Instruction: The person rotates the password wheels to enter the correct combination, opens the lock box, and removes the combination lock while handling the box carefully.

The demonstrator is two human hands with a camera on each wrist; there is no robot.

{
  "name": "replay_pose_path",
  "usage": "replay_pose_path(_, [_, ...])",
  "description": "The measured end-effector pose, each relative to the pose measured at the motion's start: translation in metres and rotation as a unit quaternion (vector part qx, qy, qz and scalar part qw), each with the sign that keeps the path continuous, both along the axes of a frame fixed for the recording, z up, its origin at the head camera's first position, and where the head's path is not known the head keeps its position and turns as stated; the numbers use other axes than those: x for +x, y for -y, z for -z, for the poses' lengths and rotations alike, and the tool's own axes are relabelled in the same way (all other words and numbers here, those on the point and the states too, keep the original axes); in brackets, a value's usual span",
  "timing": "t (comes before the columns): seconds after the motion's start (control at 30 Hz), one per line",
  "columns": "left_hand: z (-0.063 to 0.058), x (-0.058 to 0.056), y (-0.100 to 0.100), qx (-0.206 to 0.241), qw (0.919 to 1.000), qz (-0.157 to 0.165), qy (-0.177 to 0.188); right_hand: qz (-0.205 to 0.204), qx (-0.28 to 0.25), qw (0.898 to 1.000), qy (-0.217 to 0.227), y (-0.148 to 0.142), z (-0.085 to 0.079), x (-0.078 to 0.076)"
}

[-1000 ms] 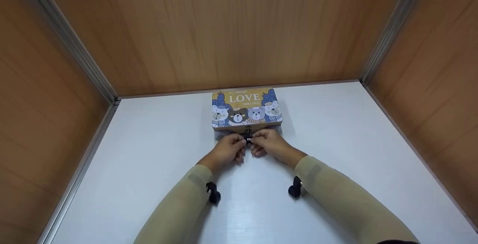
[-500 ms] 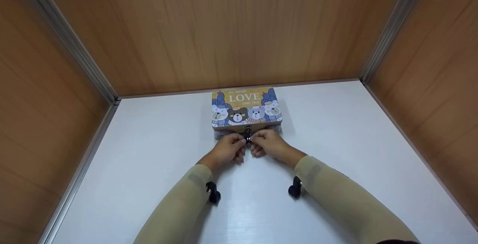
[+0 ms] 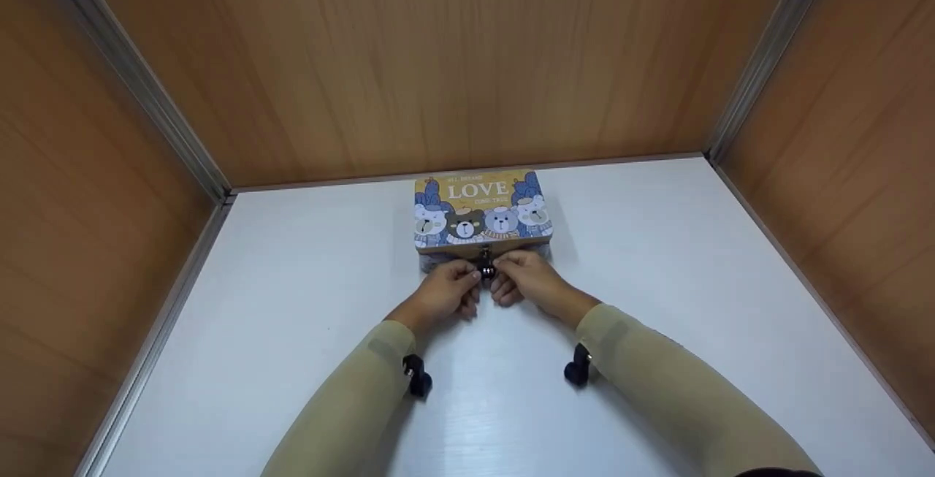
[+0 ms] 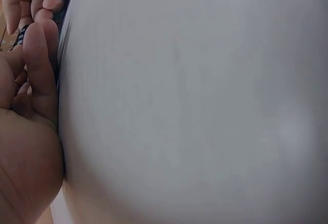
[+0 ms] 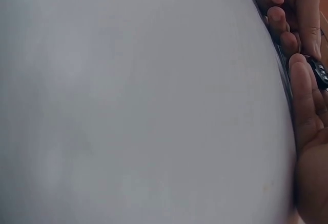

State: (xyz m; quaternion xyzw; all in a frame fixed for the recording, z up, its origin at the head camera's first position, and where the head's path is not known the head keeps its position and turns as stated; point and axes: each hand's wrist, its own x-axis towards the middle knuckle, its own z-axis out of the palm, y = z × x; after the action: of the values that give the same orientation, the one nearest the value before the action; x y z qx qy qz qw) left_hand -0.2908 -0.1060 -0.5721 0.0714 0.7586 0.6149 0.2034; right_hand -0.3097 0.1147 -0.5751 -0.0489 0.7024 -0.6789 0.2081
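Note:
A black combination padlock (image 3: 486,271) with number dials hangs from the metal clasp (image 3: 486,251) on the front of a lidded box (image 3: 478,214). Bears and the word LOVE decorate its closed lid. My left hand (image 3: 443,291) pinches the padlock from the left between thumb and forefinger. On the other side, my right hand (image 3: 535,283) has its thumb and forefinger at the padlock's right edge, other fingers curled beneath. In the right wrist view the padlock (image 5: 320,72) shows between both hands; the right thumb's contact is hidden. The left wrist view shows only part of the padlock (image 4: 20,36).
The box stands on a white table (image 3: 329,360) near the wooden back panel (image 3: 467,60). Wooden side panels (image 3: 840,192) with metal corner strips flank it. A small black device (image 3: 418,376) hangs at each sleeve cuff.
My right thumb and forefinger have shifted slightly right and up at the padlock, so more of its dial face shows. The left hand and the box stay in place.

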Motion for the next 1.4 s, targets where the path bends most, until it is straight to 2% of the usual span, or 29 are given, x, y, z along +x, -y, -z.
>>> replay_pose_path(0.43, [0.0005,-0.0015,0.0007,0.001,1.0000,0.002,0.005,-0.010,0.035,0.999,-0.007,-0.0013,0.0014,0.0000])
replay_pose_path(0.67, [0.0006,-0.0013,0.0009,-0.006,0.9999,0.006,-0.006,-0.009,0.043,0.999,-0.013,0.0001,0.0012,0.0004])
replay_pose_path(0.83, [0.0003,-0.0008,0.0011,-0.003,1.0000,0.004,-0.002,-0.008,0.043,0.999,-0.011,0.0000,0.0009,0.0007])
replay_pose_path(1.07, [0.0018,-0.0012,0.0002,0.010,0.9999,-0.007,0.008,-0.009,0.006,1.000,-0.002,-0.0010,0.0017,-0.0003])
replay_pose_path(1.4, [0.0009,-0.0004,-0.0001,0.004,1.0000,-0.007,0.005,-0.015,0.014,1.000,-0.008,-0.0030,0.0023,-0.0016])
